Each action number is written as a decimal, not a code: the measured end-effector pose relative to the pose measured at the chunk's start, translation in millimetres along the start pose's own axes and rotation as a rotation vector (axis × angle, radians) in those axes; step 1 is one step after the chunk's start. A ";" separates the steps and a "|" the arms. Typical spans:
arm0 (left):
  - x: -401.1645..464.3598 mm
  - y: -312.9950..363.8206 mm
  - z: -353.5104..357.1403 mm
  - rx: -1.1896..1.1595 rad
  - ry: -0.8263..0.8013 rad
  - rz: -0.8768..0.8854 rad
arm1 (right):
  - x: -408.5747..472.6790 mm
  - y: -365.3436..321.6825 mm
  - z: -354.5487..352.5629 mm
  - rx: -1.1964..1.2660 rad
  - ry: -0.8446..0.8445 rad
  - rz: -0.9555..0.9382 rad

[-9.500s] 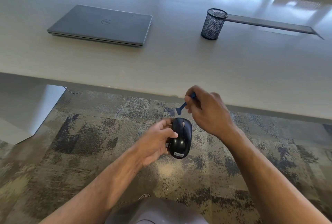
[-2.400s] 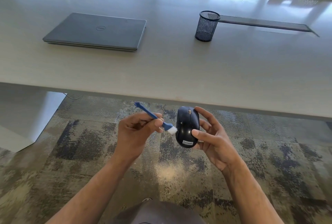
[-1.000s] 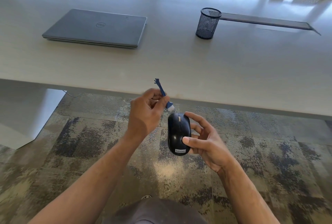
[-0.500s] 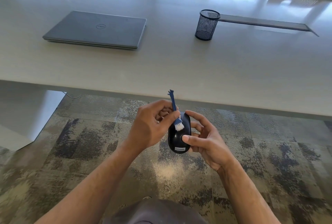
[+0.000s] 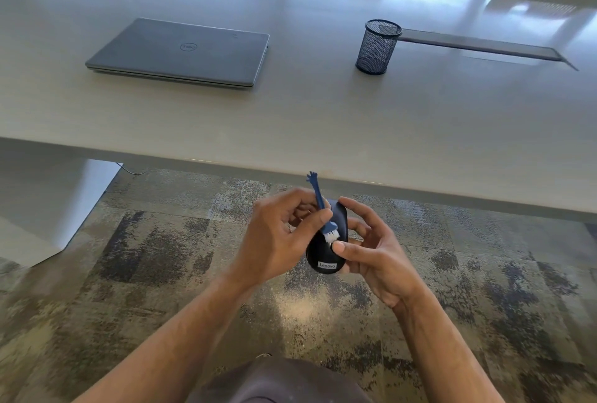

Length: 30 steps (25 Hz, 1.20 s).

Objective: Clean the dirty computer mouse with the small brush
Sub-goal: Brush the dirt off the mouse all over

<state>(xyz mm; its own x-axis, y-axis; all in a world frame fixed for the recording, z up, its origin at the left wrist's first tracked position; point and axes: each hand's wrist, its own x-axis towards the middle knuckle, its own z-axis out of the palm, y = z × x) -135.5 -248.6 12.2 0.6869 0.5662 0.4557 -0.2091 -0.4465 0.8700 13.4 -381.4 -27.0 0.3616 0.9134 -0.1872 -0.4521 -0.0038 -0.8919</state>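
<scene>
The left hand [image 5: 274, 241] is pinching the small blue brush [image 5: 324, 213], bristles touching the black mouse [image 5: 326, 250], which the right hand [image 5: 374, 250] is gripping below the near edge of the surface [image 5: 323, 124]. A laptop [image 5: 181, 53] is lying far left.

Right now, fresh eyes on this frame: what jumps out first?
The two hands held low over the patterned carpet, just in front of the table edge: the right hand grips a black mouse, and the left hand pinches a small blue brush with its white bristles on the mouse's top. Behind them on the table lie a closed grey laptop on the left and a black mesh pen cup on the right.
</scene>
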 end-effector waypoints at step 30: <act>-33.5 -31.1 -11.4 -0.132 0.236 -0.190 | -14.5 -8.5 -7.8 0.152 0.028 0.013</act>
<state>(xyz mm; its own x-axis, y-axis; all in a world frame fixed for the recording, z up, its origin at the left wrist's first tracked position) -159.9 -245.8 -28.0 0.5456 0.7824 0.3003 -0.1917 -0.2323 0.9536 18.4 -397.7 -20.0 0.3760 0.9021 -0.2118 -0.5742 0.0474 -0.8173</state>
